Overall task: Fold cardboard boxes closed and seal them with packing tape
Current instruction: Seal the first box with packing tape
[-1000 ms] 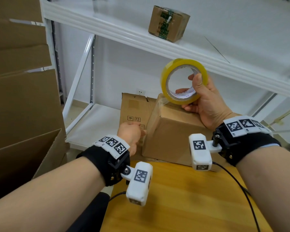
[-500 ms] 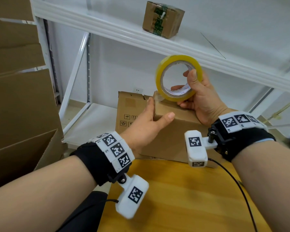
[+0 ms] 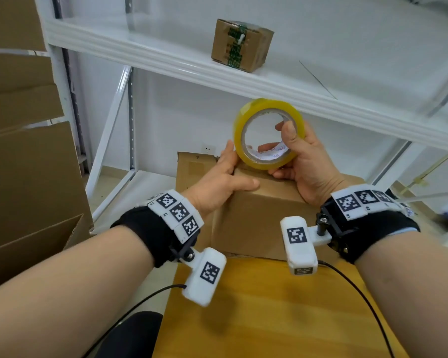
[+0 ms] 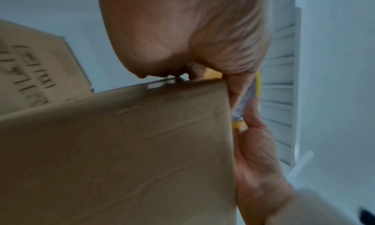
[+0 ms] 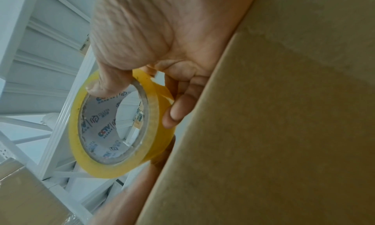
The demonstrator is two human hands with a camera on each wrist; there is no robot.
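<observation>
Right now the right hand (image 3: pixel 305 161) grips the yellow tape roll (image 3: pixel 268 134) just above the cardboard box (image 3: pixel 256 218) on the wooden table (image 3: pixel 269 306), while the left hand (image 3: pixel 223 184) lies flat, fingers straight, on the box's top left edge.

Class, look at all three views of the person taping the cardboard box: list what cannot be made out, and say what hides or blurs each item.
- Top seam of the cardboard box: head view, hidden by the left hand, the right hand and the tape roll.
- Free tape end: no view shows it clearly.
- Print on the box behind: left wrist view, blurred.
- Left fingertips: hidden behind the box edge and the roll.
</observation>
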